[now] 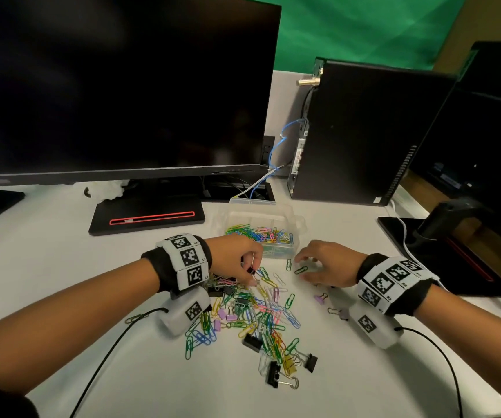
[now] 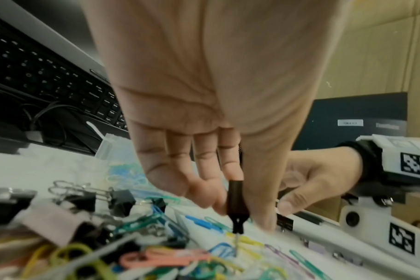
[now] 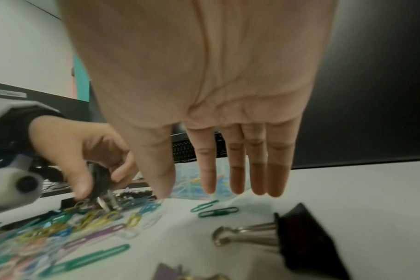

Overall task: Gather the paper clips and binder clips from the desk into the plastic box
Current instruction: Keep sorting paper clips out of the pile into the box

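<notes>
A clear plastic box [image 1: 299, 228] holding several coloured paper clips stands just beyond both hands. A pile of coloured paper clips and binder clips [image 1: 252, 309] is spread on the white desk [image 1: 62, 267] in front of it. My left hand [image 1: 252, 274] pinches a small black binder clip [image 2: 236, 202] just above the pile's far edge. Over two green paper clips [image 3: 217, 211] hovers my right hand [image 1: 301, 267], fingers straight and pointing down, holding nothing. A black binder clip [image 3: 300, 238] lies under the right wrist.
A dark monitor [image 1: 116, 86] on its stand [image 1: 146, 218] rises behind the box, with a black computer tower [image 1: 360, 134] and cables to its right. A second monitor base [image 1: 442, 254] lies at the right. More black binder clips [image 1: 273, 374] lie near the front.
</notes>
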`<control>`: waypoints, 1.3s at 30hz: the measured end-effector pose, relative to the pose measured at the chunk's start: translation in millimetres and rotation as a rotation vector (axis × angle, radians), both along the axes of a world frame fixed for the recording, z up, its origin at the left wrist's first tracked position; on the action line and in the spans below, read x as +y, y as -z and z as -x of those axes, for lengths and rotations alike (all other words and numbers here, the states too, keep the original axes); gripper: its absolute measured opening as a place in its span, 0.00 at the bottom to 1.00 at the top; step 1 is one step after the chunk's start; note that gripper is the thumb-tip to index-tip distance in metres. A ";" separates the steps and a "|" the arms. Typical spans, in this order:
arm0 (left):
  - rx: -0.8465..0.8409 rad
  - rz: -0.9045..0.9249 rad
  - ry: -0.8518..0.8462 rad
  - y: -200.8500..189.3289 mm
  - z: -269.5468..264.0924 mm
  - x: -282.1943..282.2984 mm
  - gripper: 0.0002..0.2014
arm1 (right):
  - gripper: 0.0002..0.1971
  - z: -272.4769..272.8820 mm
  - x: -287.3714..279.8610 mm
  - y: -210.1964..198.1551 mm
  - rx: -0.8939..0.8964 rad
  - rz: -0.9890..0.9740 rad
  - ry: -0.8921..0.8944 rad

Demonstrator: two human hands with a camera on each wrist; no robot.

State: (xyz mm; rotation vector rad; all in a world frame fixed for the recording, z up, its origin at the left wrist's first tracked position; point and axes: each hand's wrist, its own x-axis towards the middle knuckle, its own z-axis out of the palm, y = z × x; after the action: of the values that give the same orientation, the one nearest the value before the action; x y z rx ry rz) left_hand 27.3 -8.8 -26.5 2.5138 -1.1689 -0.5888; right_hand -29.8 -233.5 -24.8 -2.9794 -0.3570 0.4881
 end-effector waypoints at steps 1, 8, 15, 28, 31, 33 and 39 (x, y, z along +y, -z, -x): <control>0.002 0.025 -0.018 -3.0 0.0 3.2 0.12 | 0.22 -0.2 5.5 1.5 0.015 -0.003 -0.019; -0.030 0.092 -0.193 -15.6 -12.9 43.2 0.03 | 0.30 -3.4 29.5 13.1 0.071 0.071 -0.087; -0.042 0.008 -0.321 -12.2 -20.4 84.4 0.02 | 0.43 2.9 56.1 11.5 0.058 0.073 -0.228; -0.192 -0.086 -0.297 0.5 -3.0 69.8 0.12 | 0.31 30.7 63.1 12.9 0.157 -0.200 -0.253; -0.183 -0.022 -0.168 -8.5 15.0 51.4 0.12 | 0.22 32.5 64.2 12.4 0.177 -0.250 -0.284; -0.125 -0.018 -0.042 -12.7 30.5 38.3 0.13 | 0.17 33.2 64.4 11.0 0.191 -0.265 -0.304; 0.003 -0.221 0.174 -12.0 58.3 16.3 0.29 | 0.11 32.6 57.0 9.9 0.189 -0.295 -0.235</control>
State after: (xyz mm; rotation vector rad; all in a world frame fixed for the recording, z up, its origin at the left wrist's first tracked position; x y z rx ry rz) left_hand -31.0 7.5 -14.6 2.6047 -1.4014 -0.8059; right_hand -62.4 -176.6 -34.7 -2.5952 -0.6972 0.6688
